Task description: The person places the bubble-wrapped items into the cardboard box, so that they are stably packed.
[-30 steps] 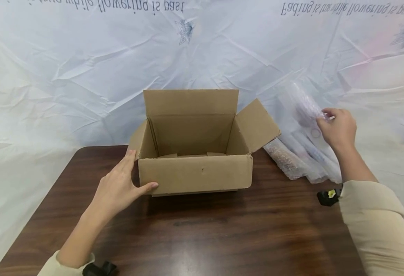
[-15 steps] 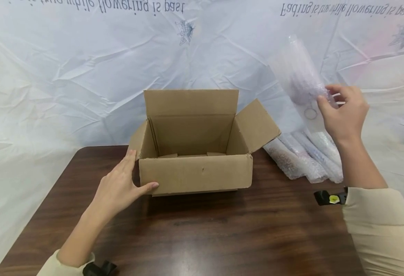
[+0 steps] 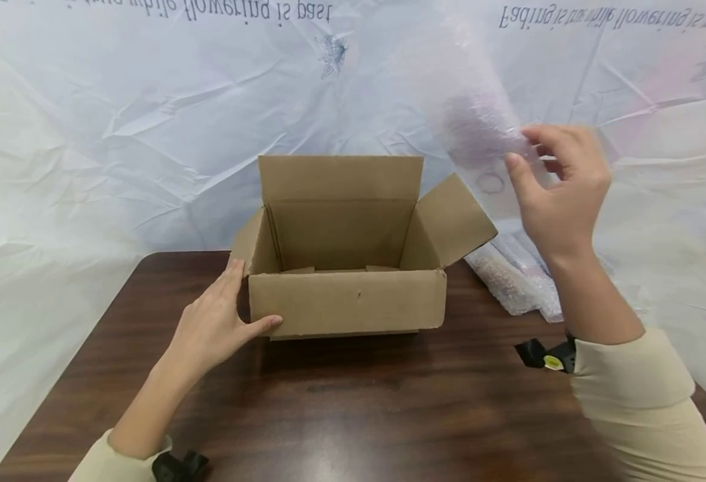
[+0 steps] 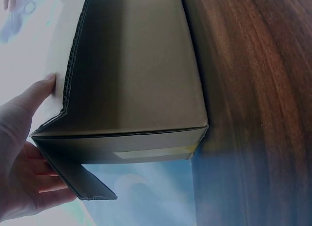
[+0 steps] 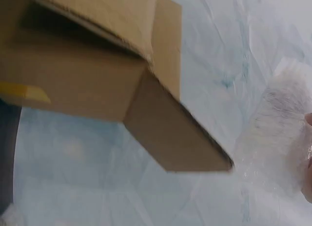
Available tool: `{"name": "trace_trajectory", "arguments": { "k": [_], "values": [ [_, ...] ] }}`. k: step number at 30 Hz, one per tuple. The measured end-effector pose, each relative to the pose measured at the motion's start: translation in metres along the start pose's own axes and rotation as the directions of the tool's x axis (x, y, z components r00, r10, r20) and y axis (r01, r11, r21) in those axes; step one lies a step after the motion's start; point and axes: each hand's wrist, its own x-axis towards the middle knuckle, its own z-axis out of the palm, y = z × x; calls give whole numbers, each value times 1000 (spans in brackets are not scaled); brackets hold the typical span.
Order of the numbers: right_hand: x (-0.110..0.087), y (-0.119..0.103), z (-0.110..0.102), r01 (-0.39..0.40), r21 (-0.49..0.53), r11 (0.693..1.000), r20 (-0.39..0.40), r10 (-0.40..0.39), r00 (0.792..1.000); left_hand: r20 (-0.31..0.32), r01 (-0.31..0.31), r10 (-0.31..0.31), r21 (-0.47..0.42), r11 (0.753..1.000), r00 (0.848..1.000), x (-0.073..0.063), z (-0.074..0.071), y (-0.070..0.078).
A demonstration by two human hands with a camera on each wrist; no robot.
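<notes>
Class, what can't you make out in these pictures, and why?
Cardboard box: floor mostly hidden behind its near flap, head view.
Held packet: contents obscured by cloudy wrap, head view.
Other packets: partly hidden behind right forearm, head view.
Right hand: mostly cut off by frame edge, right wrist view.

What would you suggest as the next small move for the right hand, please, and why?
I'd probably have the right hand bring the packet left and lower it into the box: it holds the packet above the right flap, the box's top is open, and the left hand touches the near left corner.
</notes>
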Motion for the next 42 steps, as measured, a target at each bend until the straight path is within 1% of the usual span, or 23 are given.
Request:
{"name": "trace_trajectory", "arguments": {
  "k": [2, 4, 7, 9, 11, 13, 15, 17, 18, 21, 22, 25, 29, 33, 37, 39, 42],
  "values": [
    [-4, -5, 9, 32, 40, 999, 26, -33, 999, -3, -1, 1, 2, 1000, 1000, 1, 0, 1],
    [-9, -10, 19, 70, 68, 995, 71, -75, 995, -5, -1, 1, 1, 1000, 1000, 1, 0, 1],
    [-20, -16, 33, 130, 102, 986, 146, -144, 979, -8, -1, 1, 3, 1000, 1000, 2, 1, 3],
    [-29, -18, 41, 174, 121, 977, 205, -196, 959, -8, 2, -2, 5, 1000, 1000, 2, 0, 3],
    [-36, -18, 47, 207, 127, 970, 247, -233, 941, -8, 0, 0, 5, 1000, 1000, 2, 1, 4],
    [-44, -17, 51, 244, 117, 963, 298, -268, 916, -6, -3, 3, 4, 1000, 1000, 3, 1, 5],
    [-50, -16, 53, 271, 94, 958, 355, -287, 890, -4, -6, 6, 2, 1000, 1000, 3, 2, 6],
    [-55, -16, 54, 282, 82, 956, 411, -290, 864, -3, -9, 9, 0, 1000, 1000, 4, 3, 6],
    [-58, -15, 55, 290, 78, 954, 442, -294, 848, -4, -9, 9, 0, 1000, 1000, 4, 3, 7],
    [-66, -15, 56, 282, 80, 956, 518, -281, 808, -7, -12, 12, 0, 1000, 1000, 4, 4, 7],
    [-68, -15, 56, 273, 78, 959, 537, -272, 799, -9, -13, 13, 0, 1000, 1000, 4, 5, 8],
    [-74, -15, 57, 254, 58, 966, 608, -236, 758, -17, -18, 18, 3, 1000, 1000, 5, 6, 8],
    [-80, -16, 58, 232, 20, 972, 693, -181, 698, -30, -22, 23, 8, 1000, 999, 5, 7, 9],
    [-82, -16, 58, 218, -29, 975, 742, -125, 658, -35, -29, 29, 10, 1000, 999, 6, 8, 9],
    [-83, -16, 59, 211, -67, 975, 789, -77, 609, -36, -29, 29, 12, 1000, 999, 6, 9, 10],
    [-84, -15, 60, 207, -75, 975, 806, -63, 588, -35, -29, 29, 12, 1000, 999, 6, 9, 10],
    [-85, -14, 61, 199, -52, 979, 816, -74, 573, -31, -27, 28, 9, 1000, 999, 6, 9, 10]
  ]
}}
